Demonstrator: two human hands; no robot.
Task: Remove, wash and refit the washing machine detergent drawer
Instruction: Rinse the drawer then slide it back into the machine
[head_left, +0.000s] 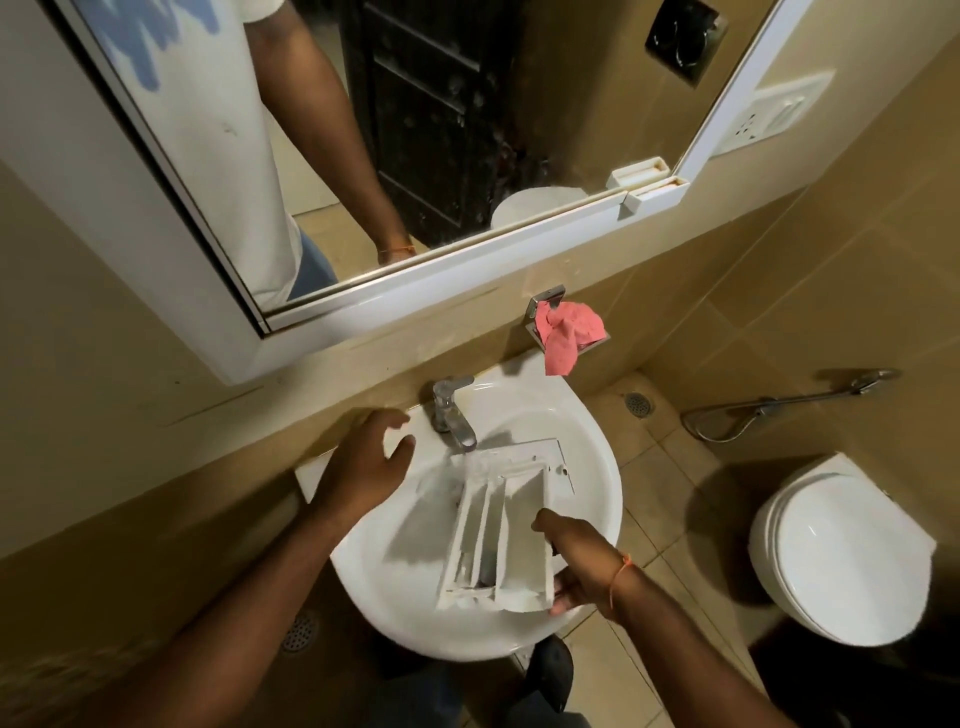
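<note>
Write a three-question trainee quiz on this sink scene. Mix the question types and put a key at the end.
1. True or false: the detergent drawer is held over the washbasin.
2. Which hand grips the drawer? A) left hand B) right hand C) both
3. Fill in: the pink cloth hangs from a metal holder on the ____, above the basin and to the right of the tap.

Key
1. True. It sits tilted above the bowl.
2. B. The right hand grips its near end; the left hand hovers open beside the tap, touching neither.
3. Wall.
</note>
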